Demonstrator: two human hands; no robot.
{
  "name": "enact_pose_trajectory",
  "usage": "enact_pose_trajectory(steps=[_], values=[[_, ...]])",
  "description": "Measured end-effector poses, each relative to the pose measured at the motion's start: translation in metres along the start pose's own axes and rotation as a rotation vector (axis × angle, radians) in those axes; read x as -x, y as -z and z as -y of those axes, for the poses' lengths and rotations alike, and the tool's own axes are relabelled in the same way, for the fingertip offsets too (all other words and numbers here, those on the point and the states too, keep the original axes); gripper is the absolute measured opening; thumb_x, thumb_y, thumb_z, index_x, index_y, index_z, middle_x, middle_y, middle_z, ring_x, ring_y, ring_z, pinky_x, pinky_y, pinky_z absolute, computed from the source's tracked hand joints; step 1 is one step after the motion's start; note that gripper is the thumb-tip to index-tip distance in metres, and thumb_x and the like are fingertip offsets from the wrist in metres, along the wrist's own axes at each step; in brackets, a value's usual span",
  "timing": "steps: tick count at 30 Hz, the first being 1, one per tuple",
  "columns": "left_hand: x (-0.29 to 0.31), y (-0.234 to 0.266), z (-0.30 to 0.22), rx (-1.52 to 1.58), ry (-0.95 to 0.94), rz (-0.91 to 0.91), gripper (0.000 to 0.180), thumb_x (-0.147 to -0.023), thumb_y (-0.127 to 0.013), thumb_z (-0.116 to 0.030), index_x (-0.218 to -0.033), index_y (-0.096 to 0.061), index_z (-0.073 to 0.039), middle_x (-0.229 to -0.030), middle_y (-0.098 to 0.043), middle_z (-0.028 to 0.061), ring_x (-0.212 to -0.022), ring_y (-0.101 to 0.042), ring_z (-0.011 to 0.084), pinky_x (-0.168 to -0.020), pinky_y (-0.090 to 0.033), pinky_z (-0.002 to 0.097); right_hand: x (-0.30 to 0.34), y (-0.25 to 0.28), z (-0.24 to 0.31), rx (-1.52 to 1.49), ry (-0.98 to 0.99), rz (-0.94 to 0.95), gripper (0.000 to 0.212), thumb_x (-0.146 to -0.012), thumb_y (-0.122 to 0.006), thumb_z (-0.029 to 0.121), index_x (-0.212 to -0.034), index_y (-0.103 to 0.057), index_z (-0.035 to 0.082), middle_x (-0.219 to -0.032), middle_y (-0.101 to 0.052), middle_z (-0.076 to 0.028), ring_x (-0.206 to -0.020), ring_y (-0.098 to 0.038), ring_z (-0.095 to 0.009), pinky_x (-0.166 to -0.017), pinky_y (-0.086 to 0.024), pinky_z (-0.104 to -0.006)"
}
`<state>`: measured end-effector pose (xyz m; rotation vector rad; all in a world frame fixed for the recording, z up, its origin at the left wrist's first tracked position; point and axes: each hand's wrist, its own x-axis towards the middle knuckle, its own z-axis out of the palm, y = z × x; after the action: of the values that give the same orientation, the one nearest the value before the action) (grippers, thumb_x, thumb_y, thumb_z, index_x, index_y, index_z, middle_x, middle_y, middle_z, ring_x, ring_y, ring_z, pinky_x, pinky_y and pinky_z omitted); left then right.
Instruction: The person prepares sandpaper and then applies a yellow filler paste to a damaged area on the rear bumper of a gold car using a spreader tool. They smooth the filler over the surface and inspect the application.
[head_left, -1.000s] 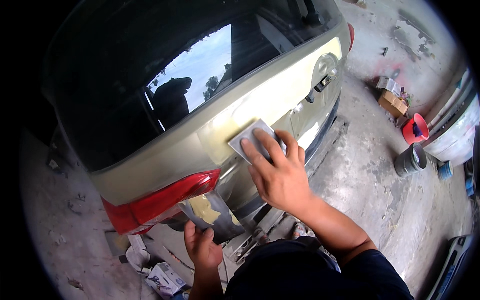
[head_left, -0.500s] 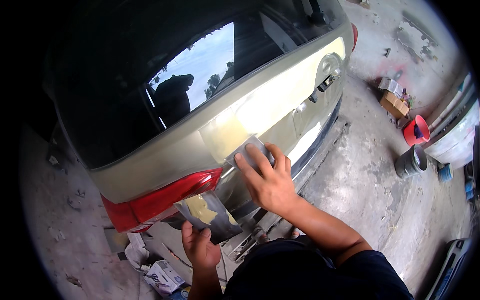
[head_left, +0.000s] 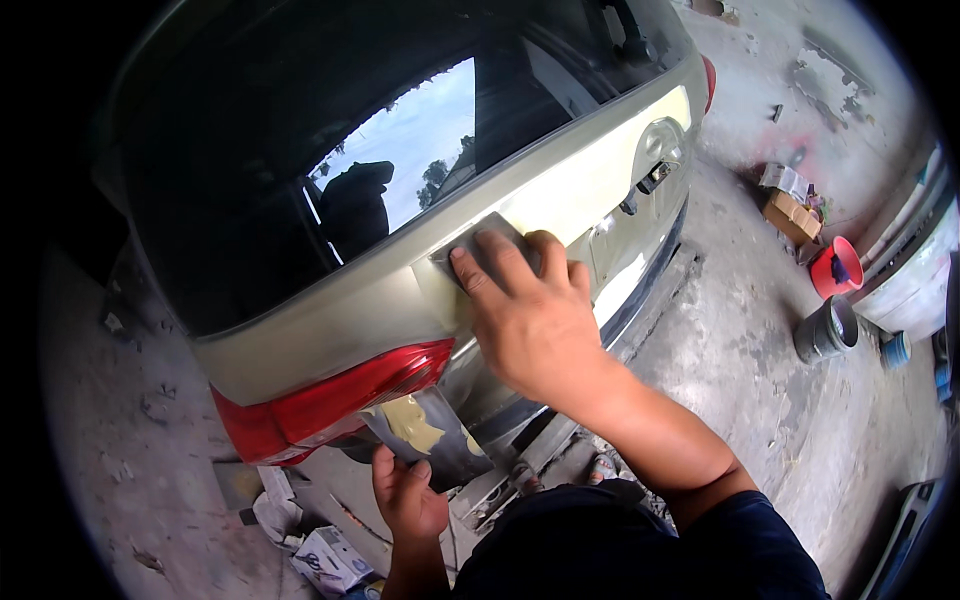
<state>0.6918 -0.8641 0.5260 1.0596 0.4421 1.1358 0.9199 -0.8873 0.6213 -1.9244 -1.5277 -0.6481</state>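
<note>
My right hand point(head_left: 535, 310) presses a flat grey putty spreader point(head_left: 490, 240) against the car's tailgate point(head_left: 340, 315), just below the rear window. Its fingers are spread over the spreader's face. Pale yellow body filler point(head_left: 570, 195) covers a broad stretch of the panel beyond it. Lower down, my left hand point(head_left: 408, 495) pinches a dark mixing plate point(head_left: 455, 445) by its near edge. A lump of yellowish filler point(head_left: 410, 422) lies on that plate, with a smaller smear at its right side. The plate is just under the red tail light point(head_left: 340, 395).
On the concrete floor to the right stand a red bucket point(head_left: 836, 268), a dark bucket point(head_left: 826, 328) and a cardboard box point(head_left: 792, 216). A white printed box point(head_left: 330, 560) sits at lower left. The rear window point(head_left: 400, 150) reflects sky and a silhouette.
My right hand has moved the spreader up the tailgate toward the window edge. My left hand and the plate have barely shifted.
</note>
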Motion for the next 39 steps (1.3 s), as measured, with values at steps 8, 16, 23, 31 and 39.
enact_pose_trajectory(steps=[8, 16, 23, 31, 39], values=[[0.001, 0.004, -0.002, 0.028, 0.024, -0.056, 0.050, -0.079, -0.054, 0.002, -0.128, -0.046, 0.008, -0.126, -0.057, 0.0180, -0.118, -0.054, 0.0249, -0.106, -0.037, 0.0389, 0.039, -0.019, 0.010, -0.023, 0.017, 0.049, 0.050, -0.078, -0.064, 0.015, -0.127, -0.058, 0.011, -0.131, -0.049, -0.010, -0.108, -0.045, -0.039, -0.079, -0.040, -0.0473], [0.001, -0.003, 0.001, 0.000, 0.029, -0.009, 0.053, -0.080, -0.049, 0.003, -0.133, -0.042, 0.007, -0.129, -0.055, 0.0193, -0.120, -0.053, 0.0270, -0.107, -0.037, 0.0420, 0.073, -0.039, -0.011, -0.080, 0.023, 0.026, 0.054, -0.075, -0.069, 0.014, -0.128, -0.057, 0.016, -0.135, -0.047, -0.009, -0.111, -0.044, -0.040, -0.085, -0.039, -0.0490], [0.002, -0.007, -0.003, 0.001, -0.002, 0.030, 0.054, -0.079, -0.047, 0.004, -0.133, -0.042, 0.009, -0.130, -0.054, 0.0196, -0.121, -0.052, 0.0272, -0.107, -0.037, 0.0421, 0.018, 0.004, -0.032, -0.050, -0.059, -0.070, 0.048, -0.080, -0.065, 0.018, -0.128, -0.058, 0.013, -0.131, -0.051, -0.010, -0.113, -0.046, -0.038, -0.084, -0.040, -0.0460], [0.002, 0.003, 0.000, -0.009, -0.023, 0.004, 0.053, -0.081, -0.047, 0.005, -0.134, -0.042, 0.007, -0.131, -0.054, 0.0195, -0.121, -0.053, 0.0275, -0.107, -0.038, 0.0434, 0.037, -0.014, -0.024, -0.060, -0.003, 0.035, 0.050, -0.080, -0.065, 0.013, -0.130, -0.056, 0.012, -0.131, -0.049, -0.011, -0.110, -0.046, -0.039, -0.085, -0.040, -0.0490], [-0.007, -0.016, 0.001, 0.070, -0.003, 0.042, 0.053, -0.084, -0.046, 0.005, -0.136, -0.040, 0.006, -0.133, -0.053, 0.0185, -0.123, -0.052, 0.0277, -0.107, -0.038, 0.0440, 0.079, -0.051, -0.043, -0.076, 0.030, -0.012, 0.055, -0.077, -0.068, 0.014, -0.130, -0.056, 0.014, -0.135, -0.046, -0.009, -0.115, -0.043, -0.040, -0.084, -0.039, -0.0492]])
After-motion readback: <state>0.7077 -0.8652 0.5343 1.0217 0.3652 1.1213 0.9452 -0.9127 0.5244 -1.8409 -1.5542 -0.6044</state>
